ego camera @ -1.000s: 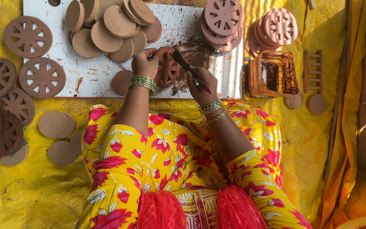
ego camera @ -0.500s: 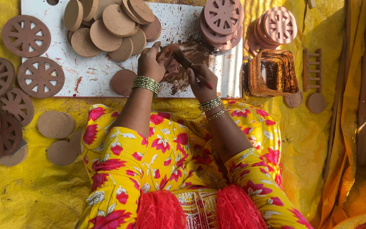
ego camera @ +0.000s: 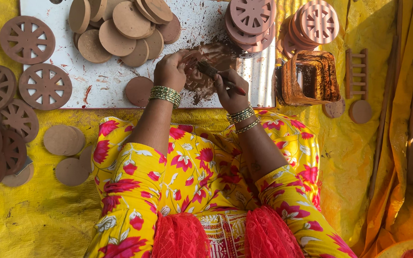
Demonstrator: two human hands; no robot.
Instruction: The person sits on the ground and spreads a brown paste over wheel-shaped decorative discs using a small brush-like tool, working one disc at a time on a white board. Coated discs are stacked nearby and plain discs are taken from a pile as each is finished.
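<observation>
Yellow cloth (ego camera: 39, 220) spreads under us, and on it at the far side lies a white board (ego camera: 101, 86) smeared with red clay. Our left hand (ego camera: 170, 71) presses down on a wet clay disc (ego camera: 201, 67) near the board's near edge, its fingers curled over the disc's rim, while our right hand (ego camera: 230, 91) has its fingers clenched around a thin dark tool (ego camera: 213, 72) whose tip rests on that disc. Plain clay rounds (ego camera: 120, 28) are heaped at the far left of the board, cut wheel-shaped discs (ego camera: 27, 40) lie left of them, and a square clay frame (ego camera: 307, 79) sits to the right.

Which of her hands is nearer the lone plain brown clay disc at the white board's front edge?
Left. The left hand is just beside the plain clay disc; the right hand is farther right, holding a tool.
</observation>
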